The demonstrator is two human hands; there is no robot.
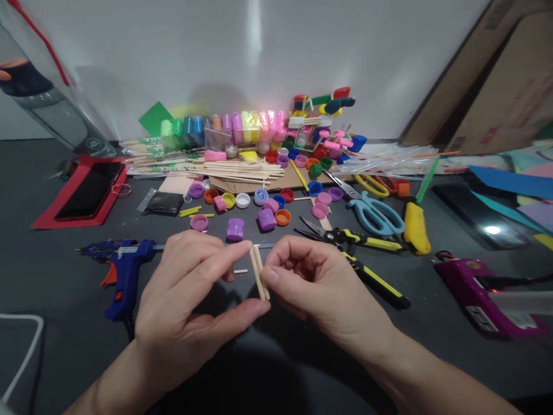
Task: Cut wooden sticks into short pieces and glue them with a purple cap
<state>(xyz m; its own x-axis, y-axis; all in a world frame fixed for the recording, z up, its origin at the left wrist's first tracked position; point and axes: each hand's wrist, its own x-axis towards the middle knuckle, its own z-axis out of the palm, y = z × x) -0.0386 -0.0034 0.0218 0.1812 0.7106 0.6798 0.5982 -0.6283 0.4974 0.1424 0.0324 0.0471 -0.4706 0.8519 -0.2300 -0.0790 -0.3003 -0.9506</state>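
Two short wooden sticks [257,271] stand side by side between my hands, slightly tilted. My left hand [185,294] grips them by their ends, index finger at the top and thumb at the bottom. My right hand [311,276] pinches them from the right side with thumb and fingers. A small cut piece of stick [241,271] lies on the table behind my left fingers. Just beyond my hands sits a purple bottle cap pair [235,229]. Left of my left hand lies a blue glue gun [125,271] with an orange trigger.
Black-and-yellow pliers [367,239], light-blue scissors [375,213] and a yellow cutter [417,230] lie to the right. Colourful caps [242,200] and long wooden sticks [242,170] spread behind. A phone [89,190] rests at left, a purple power strip [464,288] at right.
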